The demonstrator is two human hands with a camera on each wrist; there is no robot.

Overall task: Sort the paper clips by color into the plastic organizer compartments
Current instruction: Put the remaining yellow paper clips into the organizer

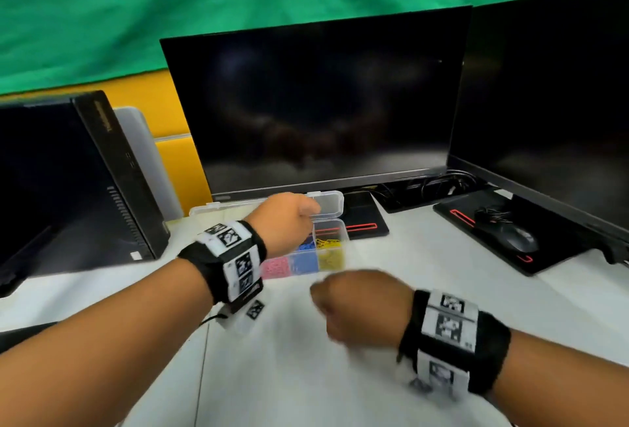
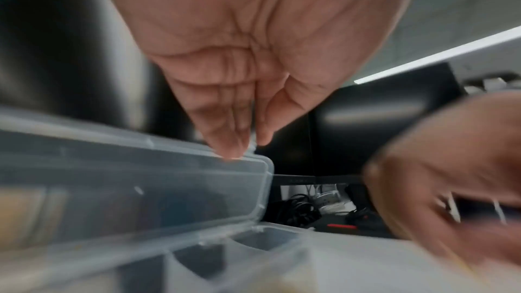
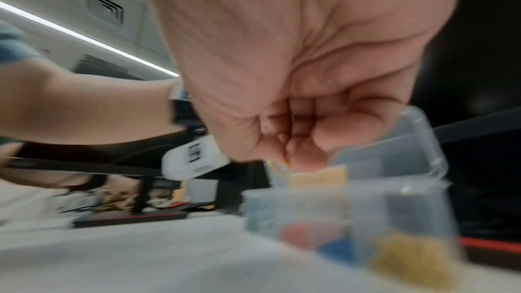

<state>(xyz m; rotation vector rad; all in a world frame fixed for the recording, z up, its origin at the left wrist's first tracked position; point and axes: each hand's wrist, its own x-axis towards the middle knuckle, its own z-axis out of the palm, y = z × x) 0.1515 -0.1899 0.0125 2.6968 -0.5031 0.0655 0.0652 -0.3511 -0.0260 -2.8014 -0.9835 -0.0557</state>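
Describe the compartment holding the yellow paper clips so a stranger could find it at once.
Start at the middle monitor; on the white desk before its stand sits a clear plastic organizer with its lid raised. The yellow paper clips fill its right-end compartments, beside the blue paper clips, with pink paper clips further left.

No words or numbers could be made out anywhere. The black computer tower [image 1: 112, 168] bore a gold marking along its top edge, too blurred to read. Both wristbands [image 1: 235, 260] carried square black-and-white coded markers, patterns and not letters. A small white sticker [image 1: 136, 255] sat low on the tower's front, and its print was too small to tell.
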